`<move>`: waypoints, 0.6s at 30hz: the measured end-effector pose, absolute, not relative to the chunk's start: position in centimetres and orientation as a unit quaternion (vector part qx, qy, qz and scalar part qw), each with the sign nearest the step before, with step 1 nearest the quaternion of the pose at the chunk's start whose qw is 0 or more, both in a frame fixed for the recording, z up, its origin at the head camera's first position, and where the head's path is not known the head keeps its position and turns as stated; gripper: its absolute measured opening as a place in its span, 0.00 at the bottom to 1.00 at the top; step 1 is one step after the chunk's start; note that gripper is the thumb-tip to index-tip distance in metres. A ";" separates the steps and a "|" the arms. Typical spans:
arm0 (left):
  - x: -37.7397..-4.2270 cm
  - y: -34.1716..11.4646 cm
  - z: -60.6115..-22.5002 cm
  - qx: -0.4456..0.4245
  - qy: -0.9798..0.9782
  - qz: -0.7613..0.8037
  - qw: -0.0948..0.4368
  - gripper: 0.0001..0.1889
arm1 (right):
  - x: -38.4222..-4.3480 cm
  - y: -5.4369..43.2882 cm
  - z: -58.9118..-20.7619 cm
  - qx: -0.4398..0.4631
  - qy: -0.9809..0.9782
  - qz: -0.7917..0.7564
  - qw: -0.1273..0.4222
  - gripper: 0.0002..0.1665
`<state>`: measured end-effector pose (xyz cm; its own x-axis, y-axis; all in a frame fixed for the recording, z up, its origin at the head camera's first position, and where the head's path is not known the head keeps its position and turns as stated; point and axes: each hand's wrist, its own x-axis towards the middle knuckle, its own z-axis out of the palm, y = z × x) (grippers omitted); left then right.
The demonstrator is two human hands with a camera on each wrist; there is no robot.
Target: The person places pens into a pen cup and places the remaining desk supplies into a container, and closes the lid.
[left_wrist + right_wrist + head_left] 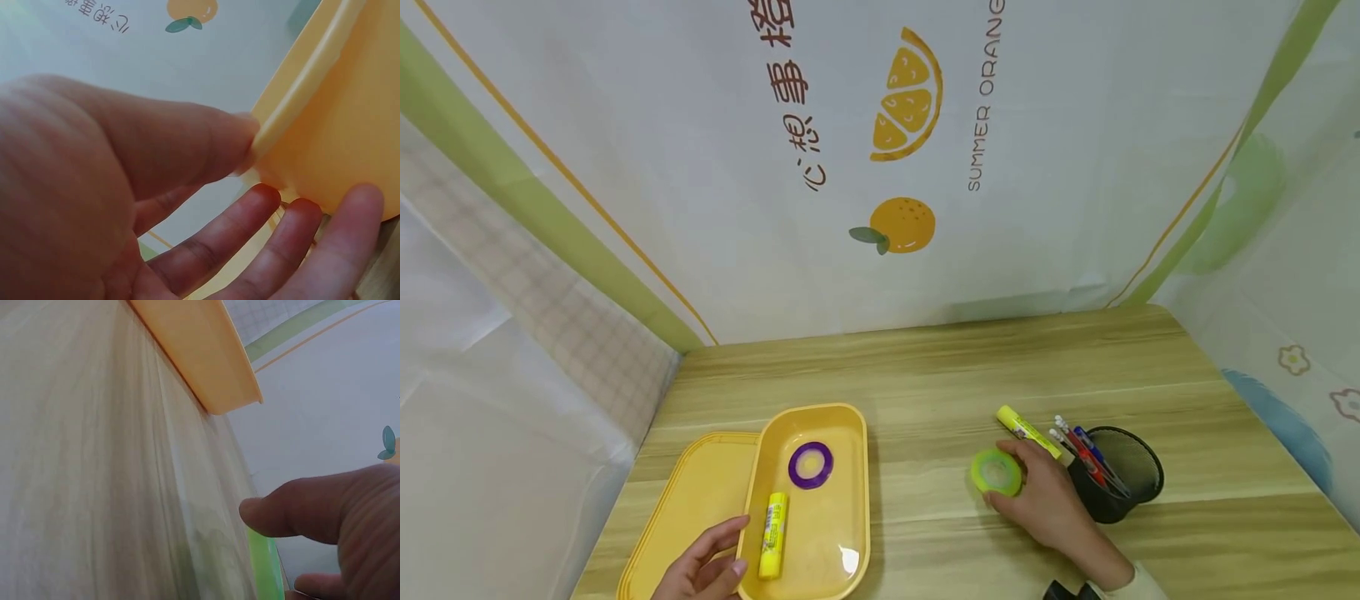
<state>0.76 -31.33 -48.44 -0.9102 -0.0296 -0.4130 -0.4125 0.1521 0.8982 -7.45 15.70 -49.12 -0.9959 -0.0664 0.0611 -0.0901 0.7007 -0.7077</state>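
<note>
In the head view, my right hand [1045,496] pinches a bright green roll of tape [996,472] between thumb and fingers, over the right part of the table. Its green edge [265,565] shows under the thumb in the right wrist view. At the lower left, my left hand [703,567] holds the left side of a yellow box [865,500]. The left wrist view has the thumb [231,140] at the box rim and the other fingers below it by the outer wall. Inside the box lie a purple roll of tape [793,477] and a yellow glue stick [772,537].
Another yellow glue stick [1026,429] lies just beyond my right hand. Right of that hand is a black mesh pen holder [1101,504] with several pens and pencils. A flat yellow lid [700,483] lies partly under the box's left side. A printed curtain [1037,208] hangs behind the table.
</note>
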 end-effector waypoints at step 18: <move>0.7 -31.1 -48.3 -0.176 0.760 0.608 0.147 0.34 | -8.2 15.4 -47.4 0.035 -0.898 0.440 0.006 0.47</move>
